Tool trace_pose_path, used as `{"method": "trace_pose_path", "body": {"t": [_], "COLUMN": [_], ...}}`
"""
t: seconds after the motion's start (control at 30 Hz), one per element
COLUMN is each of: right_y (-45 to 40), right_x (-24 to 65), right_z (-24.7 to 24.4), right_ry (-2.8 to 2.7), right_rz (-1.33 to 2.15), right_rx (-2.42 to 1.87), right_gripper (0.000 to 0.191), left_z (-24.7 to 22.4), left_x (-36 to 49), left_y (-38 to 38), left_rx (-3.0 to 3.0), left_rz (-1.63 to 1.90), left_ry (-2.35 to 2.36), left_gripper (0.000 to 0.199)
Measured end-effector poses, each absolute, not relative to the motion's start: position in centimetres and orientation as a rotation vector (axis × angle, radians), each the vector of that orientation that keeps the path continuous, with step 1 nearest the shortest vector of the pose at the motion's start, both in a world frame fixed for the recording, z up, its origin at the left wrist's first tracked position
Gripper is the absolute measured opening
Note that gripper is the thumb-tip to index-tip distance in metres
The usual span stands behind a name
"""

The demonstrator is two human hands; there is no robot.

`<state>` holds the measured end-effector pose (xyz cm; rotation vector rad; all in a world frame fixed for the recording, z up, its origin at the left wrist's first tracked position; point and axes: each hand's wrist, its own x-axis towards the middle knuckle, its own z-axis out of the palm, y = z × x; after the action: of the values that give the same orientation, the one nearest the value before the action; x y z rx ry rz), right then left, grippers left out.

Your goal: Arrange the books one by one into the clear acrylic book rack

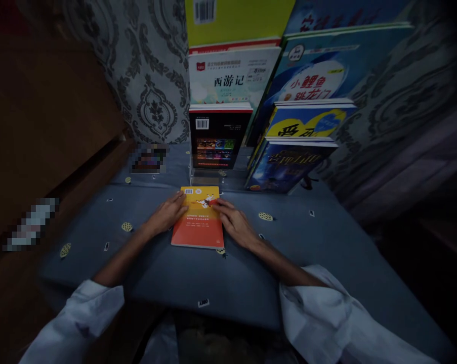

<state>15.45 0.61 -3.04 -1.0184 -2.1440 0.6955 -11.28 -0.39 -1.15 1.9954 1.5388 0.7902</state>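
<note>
A small yellow and orange-red book point(198, 230) lies flat on the dark blue patterned cloth, a barcode at its far left corner. My left hand point(168, 212) rests on its left edge, fingers on the cover. On the right edge my right hand point(234, 221) touches the cover with its fingertips near the printed figure. Both hands seem to hold the book from its two sides. Just beyond it, a black book point(218, 151) with a barcode stands upright in a clear stand point(204, 178), beside a dark blue book point(289, 164).
Behind these, more books rise in tiers: a pale one point(232, 76), a yellow-green one point(239, 20), a yellow and blue one point(307, 120) and a teal one point(345, 55). Brown wooden furniture point(49, 126) borders the cloth-covered surface point(152, 273) on the left. Patterned fabric hangs behind.
</note>
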Motion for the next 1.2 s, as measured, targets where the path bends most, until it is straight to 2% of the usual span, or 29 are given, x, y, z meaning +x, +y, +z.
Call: {"method": "trace_pose_path", "body": {"t": [0.3, 0.6, 0.7, 0.97, 1.2], "right_y": [0.7, 0.6, 0.5, 0.5, 1.4], "right_x": [13.6, 13.6, 13.6, 13.7, 13.8], "right_z": [-5.1, -4.9, -4.7, -4.4, -5.2], "right_ry": [-2.045, -2.057, -2.062, -2.058, -1.958], "right_rz": [0.649, 0.64, 0.632, 0.613, 0.604], "right_rx": [-1.109, -1.104, -1.097, -1.094, -1.049], "right_gripper": [0.049, 0.047, 0.047, 0.046, 0.051], "left_z": [-1.7, -1.2, -1.4, -1.5, -0.6], "left_x": [-9.2, -6.5, -5.5, -3.2, -3.2], "left_y": [1.2, 2.2, 3.2, 5.5, 5.3], "left_rx": [2.113, 1.838, 1.97, 2.326, 2.668], "left_rz": [0.812, 0.955, 0.895, 0.738, 0.408], "left_ry": [1.619, 1.338, 1.278, 1.266, 1.376], "left_gripper": [0.038, 0.029, 0.029, 0.042, 0.042]}}
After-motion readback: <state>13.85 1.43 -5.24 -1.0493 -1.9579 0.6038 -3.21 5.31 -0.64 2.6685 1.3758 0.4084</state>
